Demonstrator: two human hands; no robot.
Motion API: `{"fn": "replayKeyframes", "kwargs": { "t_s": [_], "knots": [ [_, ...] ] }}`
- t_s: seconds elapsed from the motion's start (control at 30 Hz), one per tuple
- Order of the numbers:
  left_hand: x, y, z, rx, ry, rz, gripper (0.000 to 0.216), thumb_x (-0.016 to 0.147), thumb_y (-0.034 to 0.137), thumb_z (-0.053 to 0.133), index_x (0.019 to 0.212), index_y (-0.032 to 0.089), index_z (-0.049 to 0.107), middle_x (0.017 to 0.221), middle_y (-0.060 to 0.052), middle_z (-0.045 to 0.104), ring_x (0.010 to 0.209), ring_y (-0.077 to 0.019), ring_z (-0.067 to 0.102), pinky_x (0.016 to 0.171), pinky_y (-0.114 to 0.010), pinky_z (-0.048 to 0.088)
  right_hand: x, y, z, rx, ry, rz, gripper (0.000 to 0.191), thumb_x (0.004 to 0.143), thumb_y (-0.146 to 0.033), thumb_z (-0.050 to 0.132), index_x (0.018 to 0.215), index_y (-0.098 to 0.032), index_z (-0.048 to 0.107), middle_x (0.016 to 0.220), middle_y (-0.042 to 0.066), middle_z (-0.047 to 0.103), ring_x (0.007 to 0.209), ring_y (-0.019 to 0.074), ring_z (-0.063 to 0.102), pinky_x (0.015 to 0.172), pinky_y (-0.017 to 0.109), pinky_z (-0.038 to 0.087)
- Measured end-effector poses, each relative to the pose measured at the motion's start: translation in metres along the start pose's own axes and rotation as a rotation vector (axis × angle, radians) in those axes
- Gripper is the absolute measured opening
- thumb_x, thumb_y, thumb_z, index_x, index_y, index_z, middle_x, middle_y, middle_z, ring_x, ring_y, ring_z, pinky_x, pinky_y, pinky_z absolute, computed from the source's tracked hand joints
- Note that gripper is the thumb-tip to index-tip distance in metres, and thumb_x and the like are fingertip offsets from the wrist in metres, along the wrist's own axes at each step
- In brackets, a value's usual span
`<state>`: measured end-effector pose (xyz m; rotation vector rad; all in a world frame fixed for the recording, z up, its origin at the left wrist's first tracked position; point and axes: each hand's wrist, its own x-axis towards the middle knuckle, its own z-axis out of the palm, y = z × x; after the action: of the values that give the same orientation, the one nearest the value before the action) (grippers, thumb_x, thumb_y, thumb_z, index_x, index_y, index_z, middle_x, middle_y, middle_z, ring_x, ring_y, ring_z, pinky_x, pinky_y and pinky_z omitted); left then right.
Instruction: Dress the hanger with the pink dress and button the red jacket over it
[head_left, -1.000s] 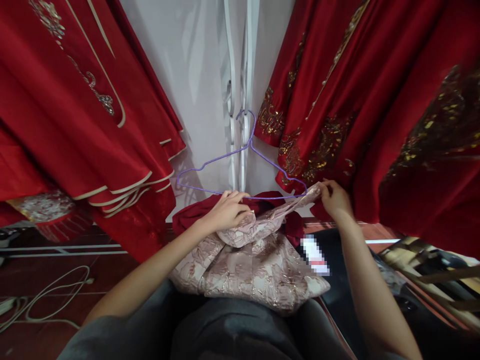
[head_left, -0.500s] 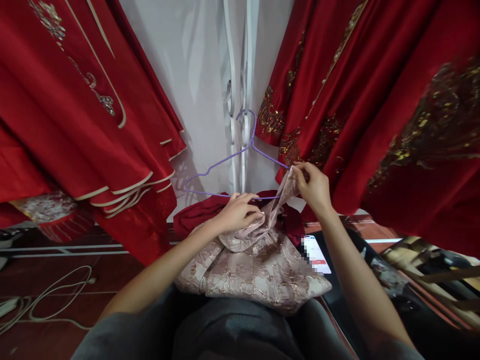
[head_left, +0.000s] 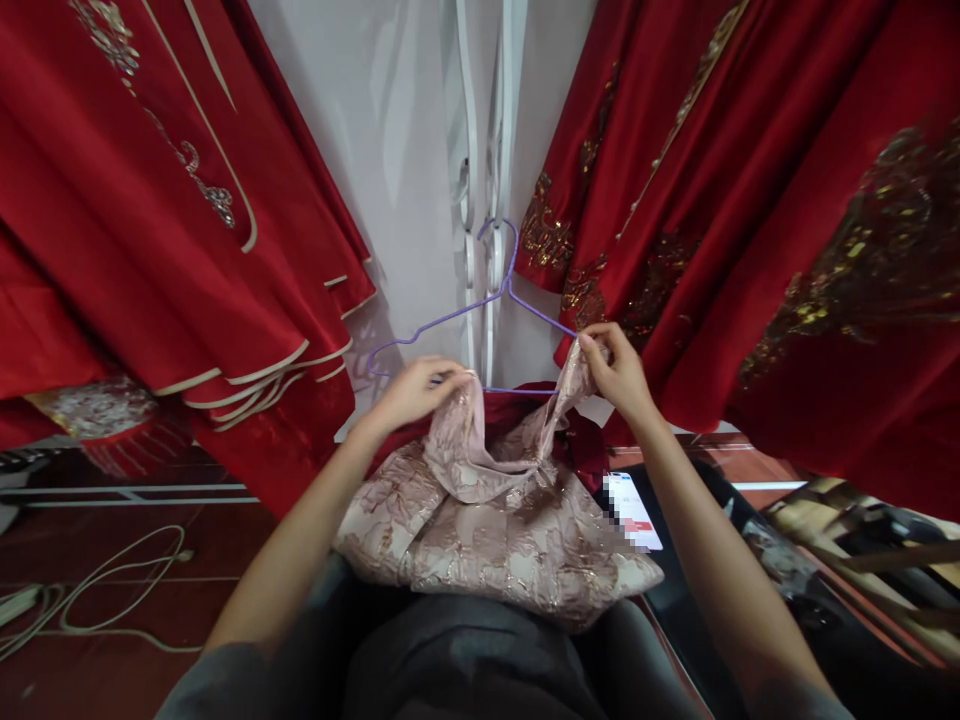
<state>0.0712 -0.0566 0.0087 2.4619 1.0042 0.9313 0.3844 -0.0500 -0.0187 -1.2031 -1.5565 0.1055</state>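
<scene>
A pale pink brocade dress (head_left: 480,540) with a gold-toned pattern lies across my lap. My left hand (head_left: 420,390) pinches its left shoulder strap and lifts it beside the left part of a purple hanger (head_left: 457,318). At the other shoulder my right hand (head_left: 616,372) pinches the right strap, which sits at the right arm of the hanger. Between the two straps the neckline sags in a curve. The hanger stands upright with its hook near the white metal bars; part of its lower bar is behind my left hand and the fabric.
Red gowns with trim hang at left (head_left: 225,300) and right (head_left: 712,250). Dark red cloth (head_left: 589,445) lies behind the dress. A lit phone (head_left: 634,510) rests on a dark surface at right. White cables (head_left: 120,590) are on the floor at left.
My left hand has moved left and up, raising the left strap from the bunched neckline toward the hanger's left end. My right hand stays at the right strap.
</scene>
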Motion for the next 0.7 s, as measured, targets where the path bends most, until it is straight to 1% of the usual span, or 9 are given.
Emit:
{"fn": "replayKeyframes", "kwargs": {
  "t_s": [0.07,0.13,0.2,0.27,0.33,0.43,0.57,0.7],
  "knots": [
    [-0.009,-0.018,-0.023,0.039,0.151,-0.122,0.035,0.087,0.048,0.054,0.09,0.018,0.072,0.097,-0.005,0.074,0.09,-0.0208,0.065,0.083,-0.03,0.048,0.002,0.002,-0.003,0.022,0.003,-0.028,0.027,0.088,-0.046,0.053,0.095,-0.021,0.06,0.074,0.0,0.059,0.065,0.0148,0.052,0.065,0.027,0.042],
    [-0.022,-0.04,-0.041,0.099,0.259,-0.233,0.036,0.084,0.049,0.057,0.09,0.017,0.072,0.092,-0.005,0.074,0.083,-0.0201,0.066,0.078,-0.028,0.049,0.005,0.005,-0.004,0.034,0.01,-0.047,0.026,0.088,-0.045,0.054,0.094,-0.021,0.061,0.076,0.0,0.06,0.068,0.0153,0.054,0.067,0.028,0.043],
    [-0.036,-0.062,-0.052,0.161,0.35,-0.326,0.037,0.082,0.048,0.057,0.091,0.016,0.072,0.088,-0.006,0.074,0.078,-0.019,0.065,0.075,-0.027,0.049,0.007,0.007,-0.004,0.035,0.019,-0.059,0.025,0.088,-0.044,0.054,0.093,-0.021,0.061,0.078,0.001,0.061,0.07,0.0158,0.055,0.068,0.028,0.043],
    [-0.049,-0.082,-0.058,0.15,0.404,-0.4,0.039,0.08,0.05,0.059,0.091,0.015,0.072,0.085,-0.007,0.074,0.075,-0.0187,0.065,0.071,-0.026,0.049,0.009,0.008,-0.003,0.027,0.026,-0.07,0.024,0.088,-0.044,0.054,0.093,-0.021,0.061,0.078,0.001,0.061,0.071,0.0164,0.056,0.069,0.029,0.043],
    [-0.056,-0.098,-0.059,0.104,0.406,-0.446,0.041,0.077,0.052,0.06,0.091,0.014,0.071,0.085,-0.008,0.074,0.074,-0.019,0.066,0.069,-0.026,0.05,0.009,0.008,-0.003,0.019,0.03,-0.08,0.024,0.088,-0.044,0.053,0.093,-0.022,0.061,0.08,0.001,0.062,0.072,0.0169,0.056,0.07,0.03,0.044],
    [-0.06,-0.113,-0.057,0.05,0.391,-0.482,0.045,0.075,0.054,0.06,0.087,0.013,0.071,0.082,-0.01,0.073,0.073,-0.0198,0.066,0.067,-0.026,0.05,0.009,0.007,-0.002,0.016,0.028,-0.083,0.024,0.088,-0.043,0.053,0.093,-0.022,0.061,0.081,0.001,0.062,0.073,0.017,0.056,0.071,0.03,0.045],
    [-0.061,-0.121,-0.054,0.031,0.387,-0.505,0.048,0.073,0.057,0.06,0.087,0.013,0.071,0.081,-0.011,0.073,0.073,-0.0205,0.067,0.066,-0.026,0.05,0.009,0.007,-0.003,0.015,0.024,-0.079,0.023,0.088,-0.042,0.053,0.093,-0.021,0.061,0.082,0.001,0.062,0.073,0.0164,0.056,0.071,0.029,0.044],
    [-0.065,-0.126,-0.054,0.008,0.388,-0.497,0.046,0.074,0.056,0.061,0.088,0.012,0.071,0.081,-0.01,0.073,0.072,-0.0196,0.067,0.067,-0.026,0.05,0.01,0.007,-0.004,0.014,0.019,-0.081,0.024,0.088,-0.043,0.053,0.093,-0.021,0.062,0.084,0.002,0.062,0.074,0.0168,0.056,0.072,0.03,0.044]
  ]
}}
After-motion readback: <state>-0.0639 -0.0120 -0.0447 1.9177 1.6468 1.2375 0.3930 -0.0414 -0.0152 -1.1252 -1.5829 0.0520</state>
